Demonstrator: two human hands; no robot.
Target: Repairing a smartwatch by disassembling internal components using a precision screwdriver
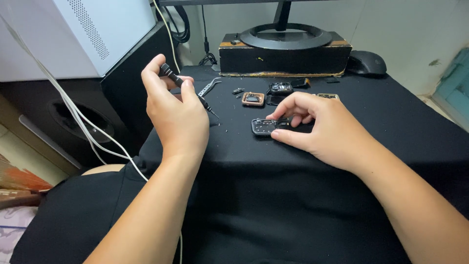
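Note:
My left hand [172,111] is raised above the black cloth [273,181] and grips a small black screwdriver [184,87], its tip pointing down to the right. On the cloth, my right hand [317,128] pinches a small dark rectangular device casing [264,126] between thumb and fingers. Part of the casing is hidden under my fingers. The screwdriver tip hangs a short way left of the casing, not touching it.
Small parts lie behind my hands: a copper-rimmed square module [253,99], a dark module [280,88], metal tweezers [209,87]. A monitor stand on a black block [285,54] and a mouse [366,62] sit at the back. A white box [73,34] and white cables [88,127] are at left.

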